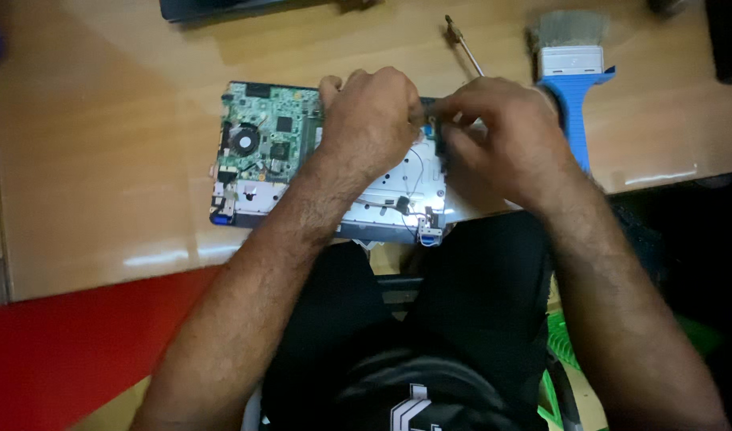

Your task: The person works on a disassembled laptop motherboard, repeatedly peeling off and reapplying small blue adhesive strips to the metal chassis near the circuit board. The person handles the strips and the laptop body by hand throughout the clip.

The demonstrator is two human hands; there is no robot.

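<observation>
An opened laptop base (254,195) lies on the wooden table, its green circuit board (266,136) with a small round fan exposed at the left. My left hand (370,120) rests curled over the middle of the board's right edge. My right hand (502,136) is beside it, fingers pinched on a small dark part (431,121) at the laptop's upper right. Thin wires (414,172) run across the silver metal plate below my hands. What my left fingers hold is hidden.
A screwdriver (464,46) lies on the table behind my right hand. A blue-handled brush (572,72) sits to the far right. A dark flat device (214,8) is at the table's far edge. The red floor shows at lower left.
</observation>
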